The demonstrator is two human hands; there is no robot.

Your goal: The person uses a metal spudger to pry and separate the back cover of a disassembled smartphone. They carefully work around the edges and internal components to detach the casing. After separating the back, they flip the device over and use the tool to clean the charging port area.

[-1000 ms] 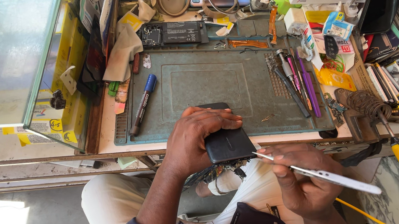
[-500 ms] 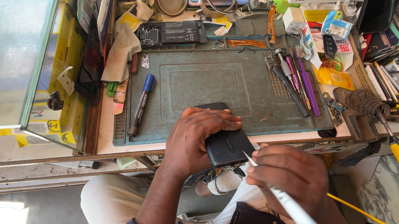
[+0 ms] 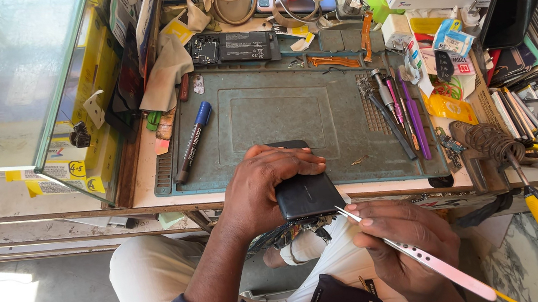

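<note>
The left hand (image 3: 267, 189) clamps the glossy black rectangular phone (image 3: 307, 195) at the mat's near edge, while the right hand (image 3: 402, 241), gripping slim metal tweezers (image 3: 414, 256), has brought their tip back to the phone's corner.

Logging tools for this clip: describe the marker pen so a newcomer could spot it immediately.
Find the grey-green work mat in the middle of the bench. On its left edge, beside the ridged strip, lies the marker pen, slanting up to the right. Its blue cap and black barrel set it apart from the purple and grey tools lined up along the mat's right side.
</note>
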